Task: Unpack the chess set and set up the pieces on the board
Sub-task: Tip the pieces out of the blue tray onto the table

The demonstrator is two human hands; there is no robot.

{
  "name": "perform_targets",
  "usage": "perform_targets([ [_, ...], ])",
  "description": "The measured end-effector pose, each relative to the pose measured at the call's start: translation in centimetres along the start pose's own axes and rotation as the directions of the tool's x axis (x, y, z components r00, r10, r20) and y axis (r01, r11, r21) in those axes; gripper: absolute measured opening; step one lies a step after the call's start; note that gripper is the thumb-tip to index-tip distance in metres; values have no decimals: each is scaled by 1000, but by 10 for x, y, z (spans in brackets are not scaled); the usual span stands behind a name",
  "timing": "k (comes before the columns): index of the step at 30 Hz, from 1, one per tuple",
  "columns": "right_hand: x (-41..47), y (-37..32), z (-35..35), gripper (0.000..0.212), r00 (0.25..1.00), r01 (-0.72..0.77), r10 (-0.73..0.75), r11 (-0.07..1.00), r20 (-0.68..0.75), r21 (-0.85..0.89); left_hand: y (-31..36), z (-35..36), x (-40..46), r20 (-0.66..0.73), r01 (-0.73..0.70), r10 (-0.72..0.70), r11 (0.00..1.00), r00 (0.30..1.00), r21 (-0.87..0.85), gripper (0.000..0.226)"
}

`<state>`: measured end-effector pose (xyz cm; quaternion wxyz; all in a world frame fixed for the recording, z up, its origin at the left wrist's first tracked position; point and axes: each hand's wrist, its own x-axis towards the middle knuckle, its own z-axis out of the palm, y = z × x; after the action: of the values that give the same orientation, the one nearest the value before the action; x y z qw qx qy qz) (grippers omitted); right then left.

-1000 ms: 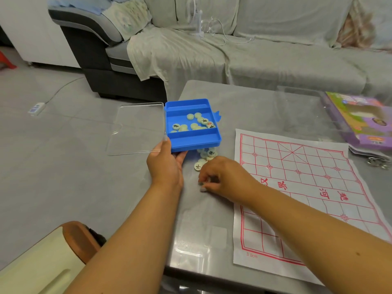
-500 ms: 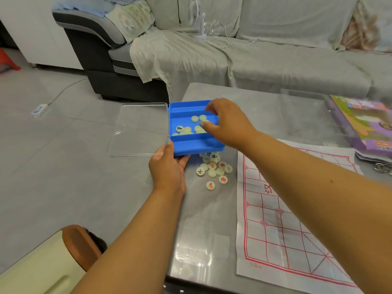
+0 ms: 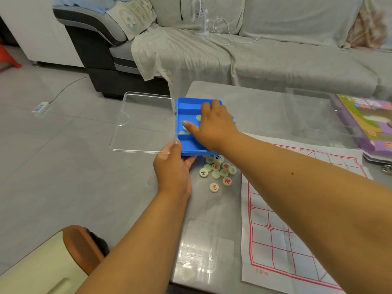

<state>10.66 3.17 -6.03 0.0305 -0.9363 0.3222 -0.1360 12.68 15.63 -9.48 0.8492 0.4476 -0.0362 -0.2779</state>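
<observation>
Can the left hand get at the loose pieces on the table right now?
Probably not yet. The left hand grips the blue box at its near corner, so it is busy. The loose pieces lie uncovered just beside it; once it lets go, nothing blocks the way.

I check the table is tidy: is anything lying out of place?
Yes. A loose heap of chess pieces lies on the table beside the paper board, some face down, none on its grid.

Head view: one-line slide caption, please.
Left hand holds blue box; right hand reaches inside for xiangqi pieces.
</observation>
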Motion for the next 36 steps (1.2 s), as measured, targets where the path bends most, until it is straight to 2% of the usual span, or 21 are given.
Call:
perform_targets([
  [3, 1, -3, 4, 66, 994, -37, 29, 997, 109, 68, -2, 2, -1, -3, 13, -13, 1000, 1000, 12, 21],
  [6, 2, -8, 6, 51, 983, 50, -78, 985, 166, 166, -3, 2, -1, -16, 33, -33, 999, 999, 2, 22],
  [10, 4, -11, 4, 43, 968, 144, -163, 983, 192, 110, -2, 3, -2, -30, 42, -42, 999, 999, 7, 23],
  [17, 12, -8, 2, 48, 945, 71, -85, 996, 316, 57, -3, 7, -7, -30, 61, -59, 997, 998, 45, 22],
  [23, 12, -10, 5, 41, 962, 166, -181, 982, 204, 90, -2, 8, -5, -57, 53, -51, 998, 997, 38, 22],
  [30, 16, -8, 8, 46, 970, 209, -216, 975, 111, 77, -1, 9, -4, -81, 45, -42, 998, 996, 40, 21],
  [36, 18, -9, 6, 43, 983, 166, -180, 957, 39, 236, -1, 8, -1, -55, 9, -7, 999, 998, 37, 22],
])
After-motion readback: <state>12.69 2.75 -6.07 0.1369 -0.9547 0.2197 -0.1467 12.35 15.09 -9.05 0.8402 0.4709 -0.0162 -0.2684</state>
